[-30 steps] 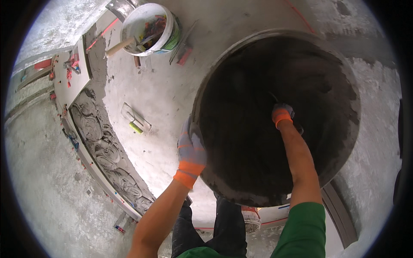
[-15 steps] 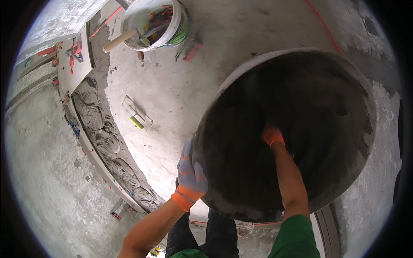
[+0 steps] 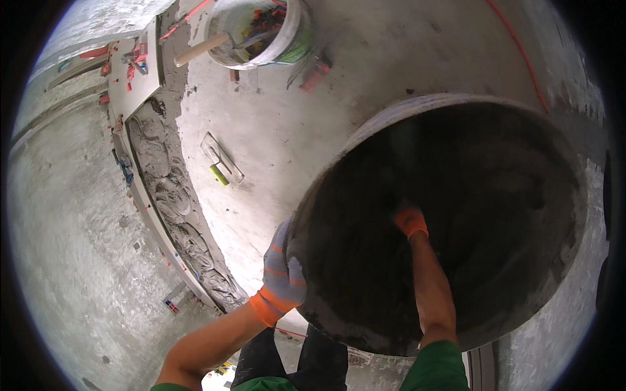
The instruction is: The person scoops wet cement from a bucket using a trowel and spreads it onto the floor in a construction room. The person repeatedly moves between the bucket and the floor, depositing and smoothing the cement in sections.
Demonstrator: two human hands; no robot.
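Observation:
A large round bucket (image 3: 378,125) with a pale outer wall and a dark, mortar-smeared inside leans with its mouth toward me at the right. My left hand (image 3: 282,274), in a grey glove with orange bands, is closed on the bucket's left rim. Deep inside the bucket is my right hand (image 3: 411,220); its orange cuff shows, while the fingers are lost in shadow and blur. Whether it holds a tool cannot be made out. On the pale floor left of the bucket lies a flat trowel (image 3: 222,159) with a yellow-green handle.
A white bucket (image 3: 301,32) of red pieces and tools, with a wooden handle (image 3: 202,49) across its rim, stands at the far side. Ridged mortar (image 3: 173,195) runs down the left beside a tile (image 3: 140,75). A red cord (image 3: 521,49) lies at far right.
The large bucket appears lower in the view, with more of its far outer wall showing. Floor things have shifted right and upward in the picture. My left hand keeps its grip on the rim.

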